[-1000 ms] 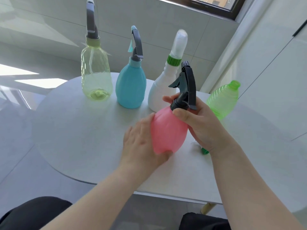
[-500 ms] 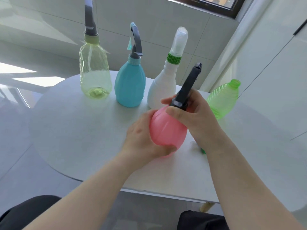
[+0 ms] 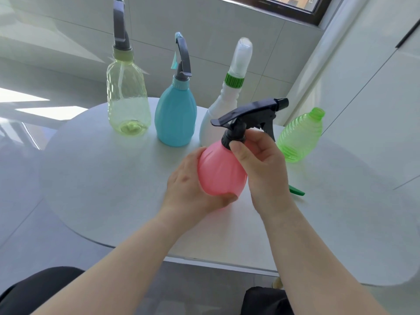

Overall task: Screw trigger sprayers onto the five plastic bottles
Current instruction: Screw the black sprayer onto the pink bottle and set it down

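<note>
My left hand point(image 3: 193, 183) grips the round pink bottle point(image 3: 221, 171) from the left and below, just above the table. A black trigger sprayer point(image 3: 250, 114) sits on its neck, nozzle pointing right. My right hand point(image 3: 261, 162) pinches the sprayer's black collar with thumb and fingers. Behind stand a clear yellow bottle point(image 3: 128, 98), a blue bottle point(image 3: 176, 117) and a white bottle point(image 3: 218, 114), each with a sprayer on top. A green ribbed bottle point(image 3: 300, 135) stands at the right with an open neck.
A green sprayer part point(image 3: 296, 191) pokes out from behind my right wrist on the round white table point(image 3: 102, 178). A tiled wall and a window frame lie behind the bottles. White cabinet doors stand at the right.
The black sprayer has turned on the pink bottle: its head pointed away a second ago and its nozzle now points right. My right hand shifted its hold on the collar.
</note>
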A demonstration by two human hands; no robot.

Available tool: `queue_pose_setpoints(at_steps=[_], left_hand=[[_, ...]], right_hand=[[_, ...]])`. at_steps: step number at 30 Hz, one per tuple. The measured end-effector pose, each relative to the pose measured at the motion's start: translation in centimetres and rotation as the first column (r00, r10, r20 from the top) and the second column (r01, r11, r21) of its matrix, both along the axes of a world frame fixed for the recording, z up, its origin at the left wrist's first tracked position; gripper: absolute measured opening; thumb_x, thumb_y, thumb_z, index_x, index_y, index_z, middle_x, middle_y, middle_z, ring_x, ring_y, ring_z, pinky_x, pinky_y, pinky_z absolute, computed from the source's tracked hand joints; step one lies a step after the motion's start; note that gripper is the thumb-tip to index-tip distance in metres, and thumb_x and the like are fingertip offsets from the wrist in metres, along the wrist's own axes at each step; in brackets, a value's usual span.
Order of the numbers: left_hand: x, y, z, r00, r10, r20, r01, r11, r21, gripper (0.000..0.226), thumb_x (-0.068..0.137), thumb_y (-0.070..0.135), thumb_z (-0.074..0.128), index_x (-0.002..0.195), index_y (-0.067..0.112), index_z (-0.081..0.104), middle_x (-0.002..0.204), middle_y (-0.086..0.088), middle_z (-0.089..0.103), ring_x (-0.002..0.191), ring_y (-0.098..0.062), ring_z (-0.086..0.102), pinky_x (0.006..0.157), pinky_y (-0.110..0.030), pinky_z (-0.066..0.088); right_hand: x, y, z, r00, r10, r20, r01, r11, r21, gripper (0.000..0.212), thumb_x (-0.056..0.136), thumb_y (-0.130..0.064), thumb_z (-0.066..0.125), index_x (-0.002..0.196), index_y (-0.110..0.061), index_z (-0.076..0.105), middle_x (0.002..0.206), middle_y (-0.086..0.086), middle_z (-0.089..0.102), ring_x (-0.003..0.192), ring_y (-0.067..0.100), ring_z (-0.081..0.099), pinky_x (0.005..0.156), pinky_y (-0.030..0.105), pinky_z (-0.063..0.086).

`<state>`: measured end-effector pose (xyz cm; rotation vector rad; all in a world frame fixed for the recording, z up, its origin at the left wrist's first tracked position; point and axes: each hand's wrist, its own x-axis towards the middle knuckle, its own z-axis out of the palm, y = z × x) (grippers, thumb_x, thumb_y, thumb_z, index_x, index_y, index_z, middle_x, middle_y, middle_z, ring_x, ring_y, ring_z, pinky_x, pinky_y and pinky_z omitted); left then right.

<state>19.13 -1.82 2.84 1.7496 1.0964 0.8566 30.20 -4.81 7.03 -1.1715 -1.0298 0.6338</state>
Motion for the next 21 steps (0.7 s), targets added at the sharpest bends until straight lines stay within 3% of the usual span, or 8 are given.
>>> queue_pose_setpoints(at_steps=[5, 7, 10, 13, 16, 18, 21], left_hand=[[-0.2, 0.3, -0.2, 1.000, -0.020, 0.022, 0.021, 1.000, -0.015, 0.094, 0.042, 0.038, 0.082, 0.122, 0.037, 0.033, 0.111, 0.014, 0.046, 0.108, -0.017, 0.048, 0.093, -0.041, 0.044], [-0.4, 0.6, -0.3, 0.999, -0.044, 0.025, 0.044, 0.999, -0.009, 0.094, 0.039, 0.041, 0.079, 0.122, 0.038, 0.033, 0.111, 0.014, 0.046, 0.106, -0.016, 0.048, 0.091, -0.036, 0.043], [-0.6, 0.9, -0.2, 0.994, -0.099, 0.045, 0.099, 0.995, -0.015, 0.093, 0.038, 0.041, 0.072, 0.123, 0.039, 0.033, 0.112, 0.017, 0.045, 0.103, -0.009, 0.046, 0.083, -0.023, 0.039], [-1.0, 1.3, -0.2, 0.985, -0.155, 0.071, 0.158, 0.987, -0.040, 0.084, 0.040, 0.039, 0.073, 0.112, 0.053, 0.031, 0.105, 0.026, 0.045, 0.093, 0.007, 0.047, 0.069, -0.003, 0.036], [-1.5, 1.7, -0.3, 0.978, -0.190, 0.088, 0.196, 0.979, -0.063, 0.076, 0.041, 0.036, 0.073, 0.098, 0.061, 0.030, 0.102, 0.033, 0.043, 0.088, 0.028, 0.041, 0.064, 0.006, 0.035], [-1.7, 1.9, -0.4, 0.977, -0.198, 0.083, 0.204, 0.976, -0.072, 0.075, 0.040, 0.036, 0.074, 0.096, 0.062, 0.031, 0.103, 0.033, 0.044, 0.089, 0.027, 0.041, 0.065, 0.005, 0.035], [-1.7, 2.2, -0.6, 0.975, -0.209, 0.080, 0.215, 0.973, -0.082, 0.074, 0.040, 0.037, 0.074, 0.094, 0.065, 0.031, 0.104, 0.031, 0.046, 0.095, 0.019, 0.044, 0.069, -0.004, 0.038]], right_hand=[[-0.3, 0.3, -0.9, 0.990, 0.058, 0.131, -0.047, 0.995, -0.083, 0.015, 0.071, -0.030, 0.056, 0.082, -0.039, 0.058, 0.083, -0.024, 0.062, 0.078, -0.013, 0.055, 0.073, 0.004, 0.041], [0.1, 0.3, -1.0, 0.988, 0.114, 0.108, -0.104, 0.990, -0.100, 0.015, 0.071, -0.030, 0.057, 0.081, -0.041, 0.061, 0.079, -0.027, 0.065, 0.080, -0.012, 0.056, 0.074, 0.005, 0.042], [0.4, 0.7, -1.0, 0.998, 0.055, -0.007, -0.055, 0.997, -0.061, 0.021, 0.066, -0.020, 0.068, 0.082, -0.032, 0.061, 0.074, -0.023, 0.066, 0.073, -0.009, 0.058, 0.068, 0.008, 0.045], [0.4, 1.3, -1.0, 0.996, 0.059, 0.061, -0.054, 0.996, -0.073, 0.030, 0.062, -0.022, 0.069, 0.089, -0.029, 0.057, 0.077, -0.020, 0.065, 0.077, -0.005, 0.059, 0.072, 0.015, 0.045], [0.8, 1.2, -0.6, 0.970, 0.210, 0.121, -0.194, 0.972, -0.133, 0.030, 0.068, -0.024, 0.062, 0.097, -0.029, 0.057, 0.084, -0.018, 0.065, 0.085, -0.003, 0.059, 0.075, 0.016, 0.047], [1.5, 0.9, -0.5, 0.949, 0.305, 0.075, -0.293, 0.946, -0.139, 0.026, 0.072, -0.021, 0.057, 0.095, -0.032, 0.060, 0.087, -0.023, 0.068, 0.091, -0.005, 0.060, 0.077, 0.013, 0.046], [2.1, 0.5, -0.3, 0.934, 0.351, 0.064, -0.339, 0.930, -0.142, 0.026, 0.073, -0.020, 0.056, 0.094, -0.034, 0.063, 0.096, -0.016, 0.068, 0.098, 0.002, 0.059, 0.088, 0.020, 0.047]])
